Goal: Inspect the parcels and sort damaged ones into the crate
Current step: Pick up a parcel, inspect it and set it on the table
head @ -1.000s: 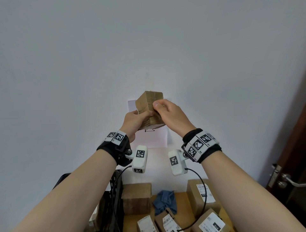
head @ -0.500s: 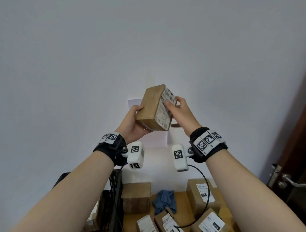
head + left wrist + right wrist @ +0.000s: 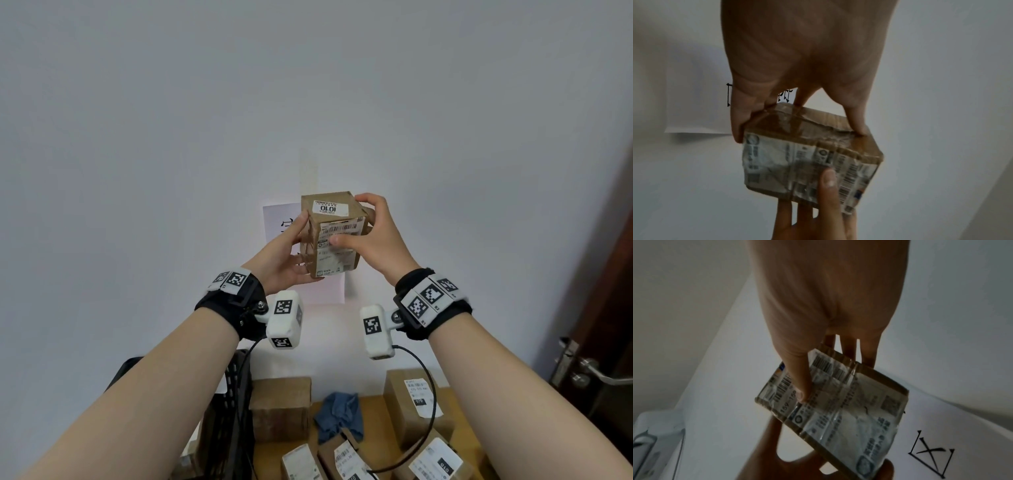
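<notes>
I hold a small brown cardboard parcel point(image 3: 330, 233) up in front of the white wall with both hands. A "1010" sticker sits on its top face and a wrinkled shipping label under clear tape covers the face toward me. My left hand point(image 3: 291, 253) grips its left and lower side, thumb and fingers round the edges point(image 3: 797, 91). My right hand point(image 3: 373, 229) grips the right side with the thumb pressed on the label point(image 3: 803, 386). Creased tape runs over the parcel point(image 3: 809, 146) in the left wrist view. The black crate point(image 3: 226, 414) stands low at the left, partly hidden by my left forearm.
Below on a wooden table point(image 3: 455, 394) lie several more labelled cardboard parcels, one at the back middle point(image 3: 281, 407) and one at the right point(image 3: 414, 401). A blue cloth point(image 3: 339, 414) lies between them. A paper sheet point(image 3: 284, 222) hangs on the wall; a door handle point(image 3: 596, 373) shows at far right.
Both hands have turned the parcel: first a plain brown side faced me, then the label came round at an angle, and now the label and the "1010" sticker face me.
</notes>
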Motion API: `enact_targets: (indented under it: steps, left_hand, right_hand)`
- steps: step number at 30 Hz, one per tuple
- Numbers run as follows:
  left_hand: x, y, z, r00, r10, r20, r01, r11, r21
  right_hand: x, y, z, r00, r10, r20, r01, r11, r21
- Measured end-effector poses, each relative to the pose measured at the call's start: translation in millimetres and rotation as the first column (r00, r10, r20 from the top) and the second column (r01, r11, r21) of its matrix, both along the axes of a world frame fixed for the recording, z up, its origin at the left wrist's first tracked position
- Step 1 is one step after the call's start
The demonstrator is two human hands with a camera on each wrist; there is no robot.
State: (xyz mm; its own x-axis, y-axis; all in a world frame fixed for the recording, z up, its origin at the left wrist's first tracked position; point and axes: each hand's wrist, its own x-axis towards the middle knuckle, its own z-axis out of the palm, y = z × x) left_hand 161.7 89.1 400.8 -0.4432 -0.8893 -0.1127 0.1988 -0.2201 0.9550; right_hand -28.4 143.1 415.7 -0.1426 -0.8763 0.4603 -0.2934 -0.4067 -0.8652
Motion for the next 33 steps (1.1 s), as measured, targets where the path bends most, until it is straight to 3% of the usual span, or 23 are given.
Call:
enact_targets:
  steps: [4,9,12,14,17,22,27,33]
  left_hand:
    - [0,4,4,0.998,0.019,0.062,-0.016,0.998,-0.054]
    - [6,2,0,0.983,0.180,0.046,-0.177,0.982,-0.070]
    - [7,4,0,0.989,0.118,0.086,-0.113,0.992,-0.058]
    - [5,6,1,0.989,0.087,0.122,-0.080,0.995,-0.063]
    - [3,5,0,0.988,0.127,0.092,-0.122,0.991,-0.052]
    - [2,-1,-3,0.949,0.281,0.140,-0.269,0.958,-0.098]
    - [-4,-5,-4,0.925,0.362,0.115,-0.330,0.916,-0.229]
    - [-4,-2,-4,0.915,0.390,0.109,-0.352,0.899,-0.262]
  right_hand:
    - [1,-2,-1,0.986,0.001,-0.167,0.004,1.000,0.031]
    - [4,6,13,0.981,-0.044,-0.191,0.044,0.999,-0.005]
    - [5,7,18,0.919,-0.121,-0.374,0.109,0.993,-0.052]
    - [8,7,17,0.908,-0.099,-0.406,0.098,0.995,-0.024]
    - [12,9,15,0.903,-0.087,-0.421,0.086,0.996,-0.022]
    - [21,14,18,0.951,-0.100,-0.294,0.085,0.994,-0.063]
    - [26,14,17,0.924,-0.027,-0.381,0.046,0.998,0.041]
    - [26,14,13,0.943,-0.046,-0.329,0.065,0.997,0.046]
